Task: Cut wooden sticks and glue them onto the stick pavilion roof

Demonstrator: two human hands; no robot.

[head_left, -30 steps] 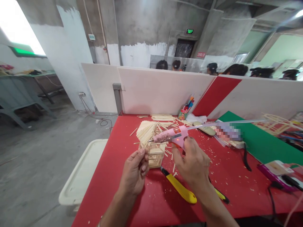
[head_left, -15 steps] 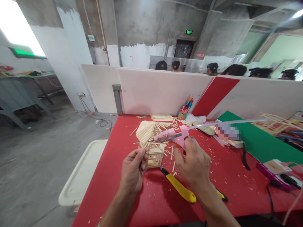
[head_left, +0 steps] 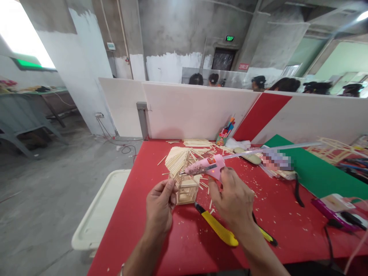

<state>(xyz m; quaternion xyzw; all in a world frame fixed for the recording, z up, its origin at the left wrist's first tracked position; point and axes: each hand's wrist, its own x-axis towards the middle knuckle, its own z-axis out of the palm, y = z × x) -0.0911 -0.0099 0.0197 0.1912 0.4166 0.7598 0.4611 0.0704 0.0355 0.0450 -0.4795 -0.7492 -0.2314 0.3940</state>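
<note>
R grip [head_left: 234,194], clamped on a pink glue gun [head_left: 201,166], points its nozzle [head_left: 182,173] close to L grip [head_left: 159,203], pinched together, contents unclear; stick frame [head_left: 188,193] stands just beside L grip, yellow cutter [head_left: 220,229] btwn both, on red worktop [head_left: 120,230]. Prob. best: steady nozzle, light squeeze, L grip clear of heat.

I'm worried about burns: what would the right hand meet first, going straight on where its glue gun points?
Glue gun leading, probably the stick structure; depth is unclear, so the left hand might come first.
</note>
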